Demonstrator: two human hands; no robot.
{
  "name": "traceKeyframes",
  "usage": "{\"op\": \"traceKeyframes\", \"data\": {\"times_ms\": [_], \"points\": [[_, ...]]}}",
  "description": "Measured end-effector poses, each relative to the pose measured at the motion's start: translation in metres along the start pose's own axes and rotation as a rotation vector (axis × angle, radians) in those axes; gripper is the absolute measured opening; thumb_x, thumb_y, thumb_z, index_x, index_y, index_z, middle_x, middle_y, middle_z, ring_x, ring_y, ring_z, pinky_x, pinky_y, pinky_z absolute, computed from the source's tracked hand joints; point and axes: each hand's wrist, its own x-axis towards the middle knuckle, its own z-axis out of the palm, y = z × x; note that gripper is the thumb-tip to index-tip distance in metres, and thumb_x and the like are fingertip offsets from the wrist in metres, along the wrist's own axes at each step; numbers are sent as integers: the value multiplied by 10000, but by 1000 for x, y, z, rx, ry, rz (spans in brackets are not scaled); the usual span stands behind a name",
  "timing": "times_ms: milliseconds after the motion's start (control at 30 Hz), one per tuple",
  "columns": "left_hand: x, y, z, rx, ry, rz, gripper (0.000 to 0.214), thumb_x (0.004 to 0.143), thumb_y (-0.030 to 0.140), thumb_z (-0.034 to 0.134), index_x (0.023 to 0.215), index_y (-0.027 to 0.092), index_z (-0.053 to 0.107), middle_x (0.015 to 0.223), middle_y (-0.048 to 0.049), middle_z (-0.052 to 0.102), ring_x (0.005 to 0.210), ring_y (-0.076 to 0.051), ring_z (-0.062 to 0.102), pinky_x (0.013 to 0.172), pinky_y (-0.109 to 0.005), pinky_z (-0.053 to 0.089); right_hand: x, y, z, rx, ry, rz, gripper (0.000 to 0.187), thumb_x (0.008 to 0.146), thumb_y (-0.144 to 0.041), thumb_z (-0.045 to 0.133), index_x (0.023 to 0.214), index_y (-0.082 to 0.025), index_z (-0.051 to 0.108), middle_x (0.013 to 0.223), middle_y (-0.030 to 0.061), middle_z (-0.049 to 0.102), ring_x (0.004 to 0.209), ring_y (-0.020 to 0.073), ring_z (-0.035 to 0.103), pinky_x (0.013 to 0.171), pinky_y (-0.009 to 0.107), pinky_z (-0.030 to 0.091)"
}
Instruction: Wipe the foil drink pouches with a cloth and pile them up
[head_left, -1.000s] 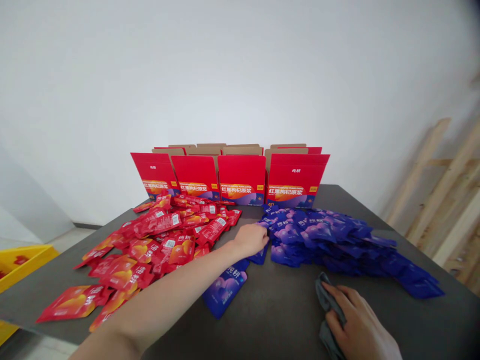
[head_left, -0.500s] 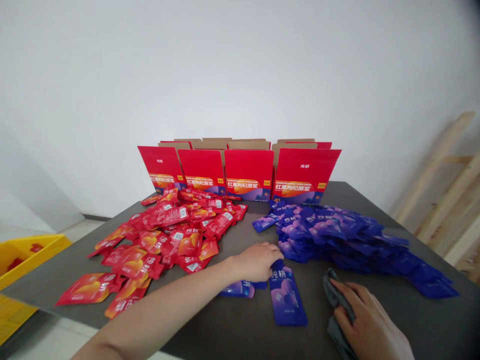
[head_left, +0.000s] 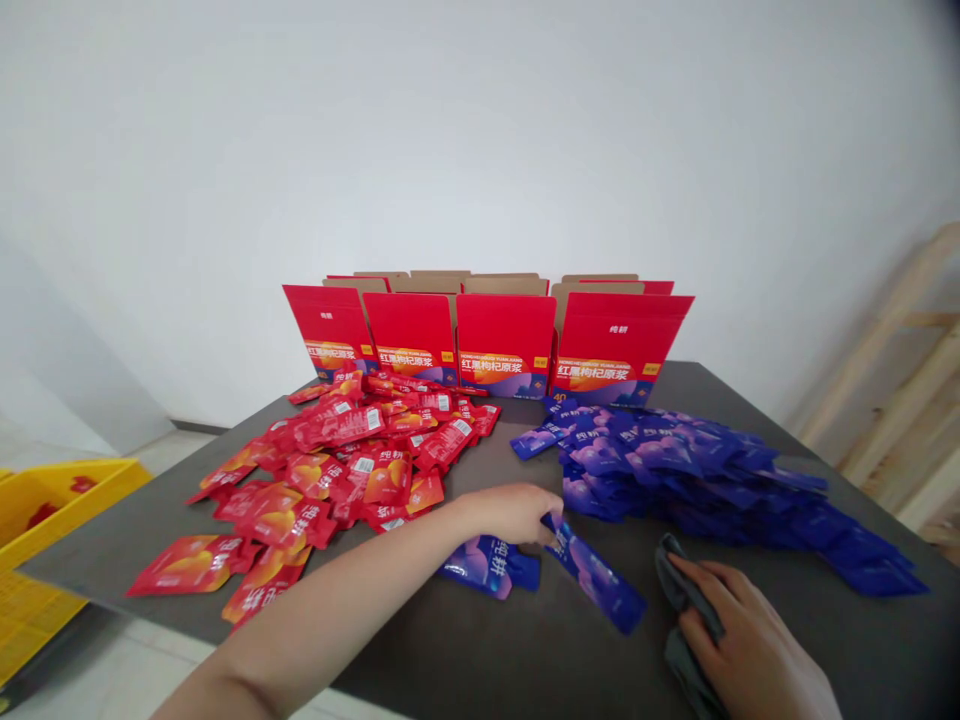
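My left hand (head_left: 523, 515) pinches the top end of a blue pouch (head_left: 598, 580), which tilts down toward the right, its lower end above the dark table. Beneath my left wrist lie other blue pouches (head_left: 484, 568), partly covered by the arm. My right hand (head_left: 750, 640) is closed on a grey cloth (head_left: 686, 620) at the table's near right. Just beyond it spreads a large heap of blue pouches (head_left: 675, 465). A heap of red pouches (head_left: 337, 460) lies to the left of my left hand.
Open red cartons (head_left: 506, 345) stand in rows along the back of the grey table (head_left: 390, 650), against a white wall. A yellow crate (head_left: 67, 510) with red items is on the left. A wooden frame (head_left: 892, 370) leans at the right.
One blue pouch, flat on the table before, is now lifted at its top and swung toward the right in my left hand. My right hand still holds the cloth. The view shifted slightly.
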Motion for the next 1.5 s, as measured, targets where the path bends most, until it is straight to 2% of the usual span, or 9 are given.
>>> {"op": "traceKeyframes", "data": {"times_ms": [100, 167, 367, 467, 600, 833, 1133, 1333, 1500], "points": [[-10, 3, 17, -450, -3, -88, 167, 928, 290, 406, 1006, 192, 517, 732, 37, 626, 495, -70, 499, 540, -186, 401, 1, -3, -7, 26, 10, -13, 404, 868, -354, 401, 1231, -278, 562, 1199, 52, 573, 1080, 196, 576, 965, 369, 445], [-15, 8, 31, -593, 3, -109, 179, 910, 234, 366, 1023, 189, 497, 665, 54, 596, 435, -59, 442, 483, -169, 367, 1, -17, -14, 14, 24, -34, 403, 865, -333, 418, 1236, -281, 565, 1214, 58, 570, 1099, 202, 566, 962, 376, 450], [-23, 17, 51, -572, -65, -130, 308, 784, 144, 411, 1066, 187, 527, 623, 52, 584, 443, -80, 465, 443, -168, 347, 7, -93, -14, -64, -110, -272, 536, 778, -130, 439, 1267, -312, 562, 1269, 49, 561, 1115, 189, 555, 895, 319, 484], [-25, 12, 51, -464, -122, -168, 267, 812, 192, 419, 1031, 192, 572, 576, 47, 571, 435, -88, 461, 449, -175, 338, 12, -108, -5, -126, -164, -293, 539, 757, -104, 439, 1221, -325, 602, 1246, 37, 573, 1066, 187, 572, 837, 308, 503], [-24, 6, 52, -382, -125, -239, 183, 835, 242, 438, 890, 191, 605, 551, 35, 561, 442, -95, 466, 467, -185, 331, 18, -86, -2, -187, -149, -220, 470, 801, -125, 428, 1194, -279, 635, 1199, 83, 590, 1043, 225, 583, 801, 346, 512], [-23, 10, 49, -450, -122, -243, 169, 822, 205, 445, 888, 196, 601, 568, 43, 564, 417, -91, 470, 456, -190, 343, 30, -24, -19, -279, -115, -118, 378, 830, -205, 443, 1128, -163, 672, 1062, 127, 624, 963, 239, 615, 835, 394, 508], [-23, 7, 46, -581, -173, -209, 139, 828, 151, 424, 825, 170, 561, 546, 45, 517, 414, -79, 454, 458, -181, 359, 8, -75, -7, -174, -228, -322, 555, 772, -117, 442, 1245, -365, 592, 1245, 26, 577, 1058, 176, 586, 855, 319, 514], [-23, 5, 47, -548, -158, -220, 154, 831, 176, 442, 880, 170, 588, 540, 52, 514, 409, -78, 462, 454, -177, 347, 23, -42, -7, -263, -156, -144, 424, 824, -180, 438, 1186, -236, 652, 1124, 99, 619, 1013, 223, 607, 849, 368, 513], [-23, 5, 48, -618, -152, -191, 128, 819, 159, 441, 833, 168, 569, 538, 57, 514, 401, -70, 449, 455, -173, 357, 31, -30, -15, -254, -154, -141, 400, 832, -212, 442, 1169, -225, 657, 1123, 100, 616, 1013, 225, 607, 858, 377, 511]]}}
